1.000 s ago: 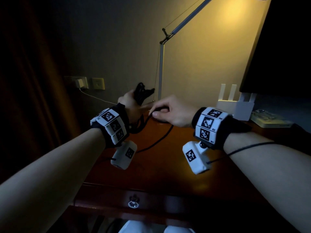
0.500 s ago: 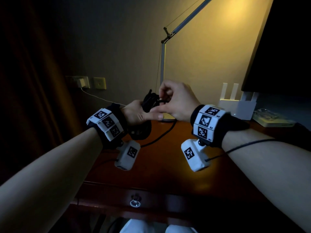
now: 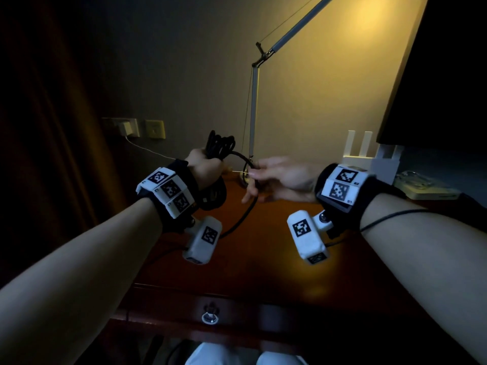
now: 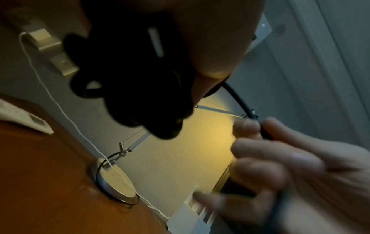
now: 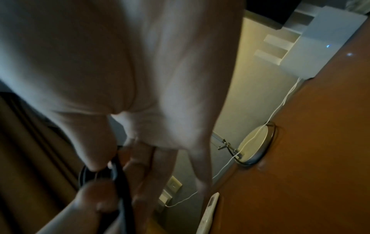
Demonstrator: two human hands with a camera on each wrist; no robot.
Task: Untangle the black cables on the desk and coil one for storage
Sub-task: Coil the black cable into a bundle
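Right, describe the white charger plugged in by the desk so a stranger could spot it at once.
Start at the tall desk lamp at the back of the wooden desk and look left along the dim wall to the two wall plates. The charger is the small white block on the left plate; the yellowish plate beside it is bare. Only the charger trails a thin white cord toward the lamp.

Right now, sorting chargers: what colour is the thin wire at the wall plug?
White wire, clearest in left wrist view.
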